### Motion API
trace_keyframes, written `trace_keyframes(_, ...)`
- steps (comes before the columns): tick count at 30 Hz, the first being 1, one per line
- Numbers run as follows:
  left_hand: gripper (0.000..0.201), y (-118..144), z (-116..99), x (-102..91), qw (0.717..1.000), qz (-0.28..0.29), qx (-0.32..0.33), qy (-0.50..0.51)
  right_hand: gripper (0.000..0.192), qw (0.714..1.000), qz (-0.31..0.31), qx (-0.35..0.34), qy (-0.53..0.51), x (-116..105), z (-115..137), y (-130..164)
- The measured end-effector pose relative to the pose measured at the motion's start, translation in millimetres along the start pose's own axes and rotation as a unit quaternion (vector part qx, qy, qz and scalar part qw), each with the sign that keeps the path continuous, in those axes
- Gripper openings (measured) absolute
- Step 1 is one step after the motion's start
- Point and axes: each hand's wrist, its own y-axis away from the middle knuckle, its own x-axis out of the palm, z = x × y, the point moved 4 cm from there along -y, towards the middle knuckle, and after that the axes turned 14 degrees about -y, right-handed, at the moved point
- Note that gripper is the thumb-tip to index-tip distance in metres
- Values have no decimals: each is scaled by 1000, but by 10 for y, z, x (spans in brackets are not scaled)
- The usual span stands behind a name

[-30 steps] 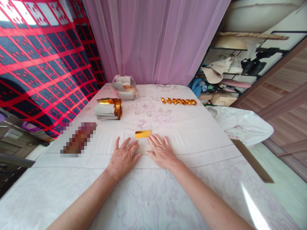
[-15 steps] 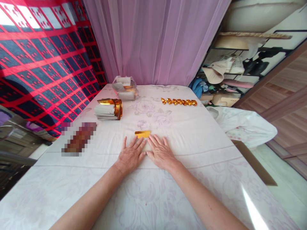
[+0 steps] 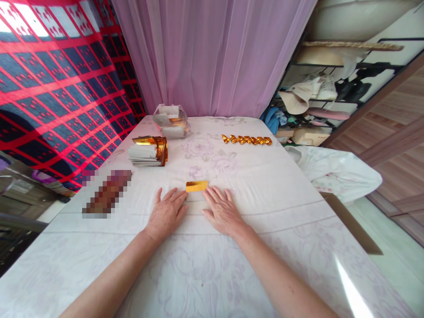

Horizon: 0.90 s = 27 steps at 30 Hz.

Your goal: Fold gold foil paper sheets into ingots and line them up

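A white sheet of paper with a gold foil band [image 3: 196,186] along its far edge lies flat on the table. My left hand [image 3: 166,213] rests palm down on the cloth at the sheet's left side, fingers spread. My right hand [image 3: 223,210] lies flat at the sheet's right side, fingertips close to the gold band. Neither hand holds anything.
A stack of white and gold papers [image 3: 148,151] sits at the left. A clear bag of papers [image 3: 171,121] stands at the back. A row of folded gold pieces [image 3: 247,140] lies at the back right. The table [image 3: 291,185] carries a white floral cloth; its right edge is near.
My left hand slid left, away from the right hand, after having closed in toward it half a second ago. The right hand and the paper stay put.
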Motion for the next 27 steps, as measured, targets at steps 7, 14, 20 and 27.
trace_keyframes(7,39,-153,38,-3,993,-9,-84,79,64,993,-103,-45,-38,-13,-72,33)
trace_keyframes(14,31,-172,22,12,988,-23,-95,122,41,966,-218,-74,-117,-76,-195,10)
trace_keyframes(20,25,-181,17,35,989,-25,-92,111,27,968,-220,-31,-117,-157,-266,-146)
trace_keyframes(27,28,-170,-1,39,991,-36,-77,107,24,973,-193,-38,-120,-169,-311,-285)
